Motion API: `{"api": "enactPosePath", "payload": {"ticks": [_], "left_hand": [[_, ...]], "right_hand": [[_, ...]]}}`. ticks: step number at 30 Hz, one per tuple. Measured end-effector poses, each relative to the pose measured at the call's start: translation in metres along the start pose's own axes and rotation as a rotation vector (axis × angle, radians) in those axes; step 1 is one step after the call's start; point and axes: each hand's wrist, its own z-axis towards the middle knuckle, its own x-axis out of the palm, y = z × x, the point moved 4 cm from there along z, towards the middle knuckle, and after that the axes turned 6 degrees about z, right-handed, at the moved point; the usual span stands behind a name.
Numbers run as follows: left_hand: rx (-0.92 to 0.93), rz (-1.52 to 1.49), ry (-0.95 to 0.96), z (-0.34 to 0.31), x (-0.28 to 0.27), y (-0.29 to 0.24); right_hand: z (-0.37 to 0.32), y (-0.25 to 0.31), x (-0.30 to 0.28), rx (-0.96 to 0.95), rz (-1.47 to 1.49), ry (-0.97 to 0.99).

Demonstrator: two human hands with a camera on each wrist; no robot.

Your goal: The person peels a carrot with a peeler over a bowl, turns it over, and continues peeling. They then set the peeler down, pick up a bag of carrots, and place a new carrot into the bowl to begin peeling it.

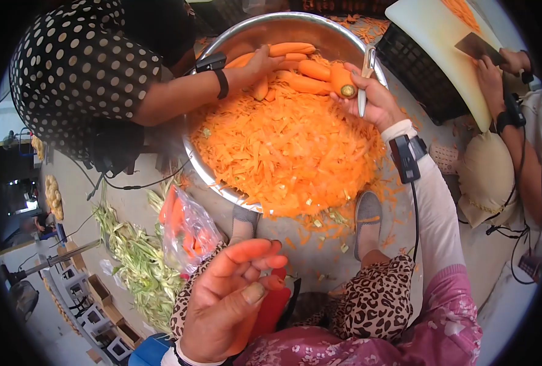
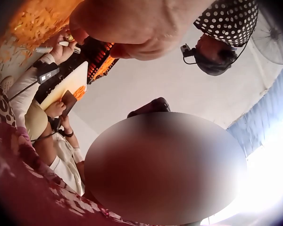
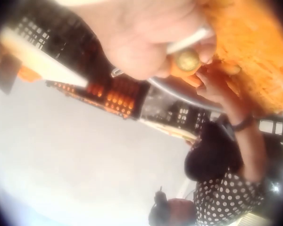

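Note:
In the head view my right hand (image 1: 377,100) is over the far right side of a big metal basin (image 1: 192,152). It grips a peeler (image 1: 362,102) with a pale handle together with a thick carrot (image 1: 343,80), whose greenish stem end faces me. Peeled-looking carrots (image 1: 301,82) lie beside it on a heap of orange shavings (image 1: 283,152). My left hand (image 1: 225,299), fingertips tinted orange, is raised over my lap with its fingers loosely bent and nothing in them. The right wrist view shows the carrot's stem end (image 3: 187,60) under my fingers, blurred.
Another person's hand (image 1: 262,64) reaches among the carrots from the left. At right, someone holds a cleaver (image 1: 479,47) over a white cutting board (image 1: 429,36) by a black crate (image 1: 420,76). A plastic bag of carrots (image 1: 188,229) and pale green husks (image 1: 140,262) lie on the floor.

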Motion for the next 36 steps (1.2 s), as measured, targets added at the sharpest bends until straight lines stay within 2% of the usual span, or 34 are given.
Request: {"api": "enactPosePath", "payload": {"ticks": [2, 5, 8, 11, 15, 17, 19, 20, 22, 25, 26, 28, 29, 31, 32, 34, 36], "left_hand": [[-0.005, -0.001, -0.002, 0.0, -0.001, 0.0], [-0.006, -0.001, -0.003, 0.0, -0.004, -0.002], [-0.014, -0.016, 0.093, 0.0, -0.005, -0.003], [-0.019, -0.017, 0.116, -0.001, -0.004, -0.002], [-0.021, -0.015, 0.118, -0.004, 0.0, 0.001], [-0.022, -0.004, 0.082, -0.006, 0.003, 0.005], [-0.024, 0.011, 0.041, -0.007, 0.004, 0.008], [-0.024, 0.016, 0.044, -0.008, 0.005, 0.008], [-0.063, 0.032, 0.055, -0.008, 0.007, 0.01], [-0.067, -0.064, 0.128, -0.009, 0.012, 0.011], [-0.087, -0.058, 0.14, -0.01, 0.014, 0.013], [-0.033, 0.024, 0.104, -0.011, 0.015, 0.016], [-0.047, 0.027, 0.113, -0.011, 0.016, 0.017], [-0.024, 0.038, 0.15, -0.01, 0.019, 0.017], [-0.034, 0.044, 0.154, -0.01, 0.02, 0.018], [-0.04, 0.033, 0.152, -0.009, 0.023, 0.021], [-0.043, 0.042, 0.148, -0.008, 0.024, 0.022]], "right_hand": [[0.012, 0.002, -0.007, -0.084, 0.003, -0.046], [0.012, 0.007, -0.013, -0.109, 0.018, -0.03], [-0.002, 0.01, -0.01, -0.176, -0.075, -0.002], [-0.032, 0.016, -0.009, -0.21, -0.194, 0.078], [-0.089, 0.006, -0.008, -0.306, -0.414, -0.002], [-0.114, -0.007, -0.008, -0.317, -0.431, -0.028], [-0.132, -0.025, -0.009, -0.18, -0.486, 0.129], [-0.142, -0.03, -0.006, -0.184, -0.483, 0.128], [-0.159, -0.044, 0.0, -0.041, -0.639, 0.112], [-0.175, -0.053, -0.015, -0.063, -0.755, 0.179], [-0.18, -0.055, -0.028, -0.065, -0.746, 0.156], [-0.193, -0.053, -0.073, -0.117, -0.751, -0.158], [-0.197, -0.056, -0.089, -0.117, -0.745, -0.174], [-0.207, -0.063, -0.132, -0.119, -0.671, -0.483], [-0.209, -0.07, -0.149, -0.118, -0.661, -0.492], [-0.215, -0.09, -0.181, 0.052, -0.724, -0.6], [-0.215, -0.103, -0.195, 0.123, -0.784, -0.604]]}}
